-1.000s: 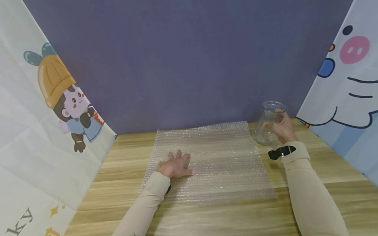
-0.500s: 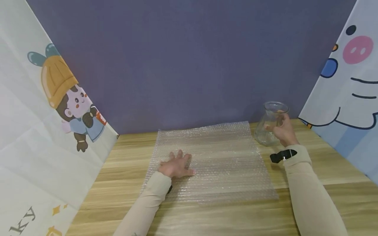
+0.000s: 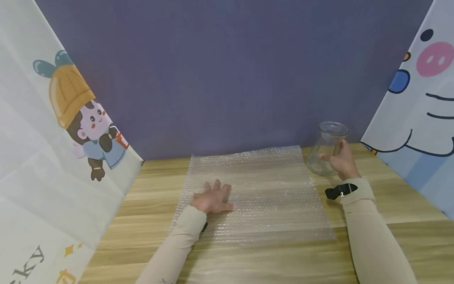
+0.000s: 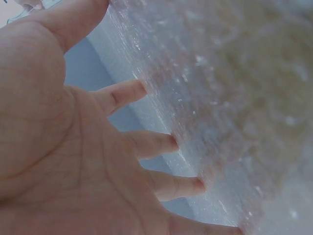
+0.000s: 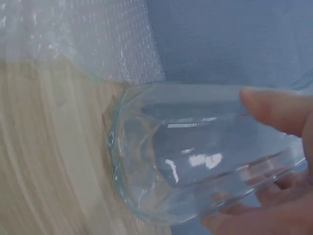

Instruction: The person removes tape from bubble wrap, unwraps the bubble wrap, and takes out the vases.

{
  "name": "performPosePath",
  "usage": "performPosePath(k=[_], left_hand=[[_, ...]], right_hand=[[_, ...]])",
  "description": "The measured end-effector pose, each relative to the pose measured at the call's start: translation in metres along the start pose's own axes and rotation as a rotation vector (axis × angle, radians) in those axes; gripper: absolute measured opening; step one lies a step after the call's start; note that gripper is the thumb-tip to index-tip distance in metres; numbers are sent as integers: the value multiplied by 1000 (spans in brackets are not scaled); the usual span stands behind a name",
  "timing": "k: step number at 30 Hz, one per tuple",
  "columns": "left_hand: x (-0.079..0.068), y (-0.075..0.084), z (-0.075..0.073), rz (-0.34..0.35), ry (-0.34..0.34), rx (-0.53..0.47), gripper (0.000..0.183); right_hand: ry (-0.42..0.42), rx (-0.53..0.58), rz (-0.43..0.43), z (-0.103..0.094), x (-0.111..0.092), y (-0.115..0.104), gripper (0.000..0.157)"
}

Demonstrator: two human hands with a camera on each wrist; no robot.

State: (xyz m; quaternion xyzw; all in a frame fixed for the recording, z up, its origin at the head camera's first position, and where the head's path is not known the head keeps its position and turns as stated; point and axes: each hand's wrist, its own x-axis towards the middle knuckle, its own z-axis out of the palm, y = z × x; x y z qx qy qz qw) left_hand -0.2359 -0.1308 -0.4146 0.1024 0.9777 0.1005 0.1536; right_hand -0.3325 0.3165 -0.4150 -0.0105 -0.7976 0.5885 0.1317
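A sheet of clear bubble wrap (image 3: 269, 189) lies flat on the wooden table. My left hand (image 3: 213, 199) rests on its left part, fingers straight and spread; in the left wrist view the fingertips (image 4: 188, 185) touch the bubbles. Just beyond the sheet's right edge, a clear glass vase (image 3: 320, 157) with a flared rim stands upright on the table. My right hand (image 3: 342, 159) holds it from the right. In the right wrist view the thumb (image 5: 274, 107) lies on one side of the glass and the fingers on the other, partly seen through it.
The wooden table (image 3: 248, 262) meets a dark blue-grey wall (image 3: 227, 79) at the back. White panels with cartoon prints flank it, one at the left (image 3: 42, 165) and one at the right (image 3: 440, 130).
The head view has shifted slightly. The right hand's fingers sit a little lower and farther back around the vase than before. The left hand keeps its place on the bubble wrap.
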Motion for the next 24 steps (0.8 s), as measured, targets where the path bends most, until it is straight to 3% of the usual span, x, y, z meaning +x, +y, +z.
performPosePath(k=[8, 15, 20, 24], left_hand=[[-1, 0, 0, 10, -11, -1, 87], [0, -2, 0, 3, -6, 1, 86], [0, -4, 1, 8, -2, -1, 86], [0, -4, 1, 9, -3, 0, 87]], right_hand=[[-25, -37, 67, 0, -7, -5, 97], [-23, -16, 51, 1, -10, -24, 103], [145, -22, 180, -5, -19, -57, 110], [378, 31, 181, -6, -32, -94, 69]])
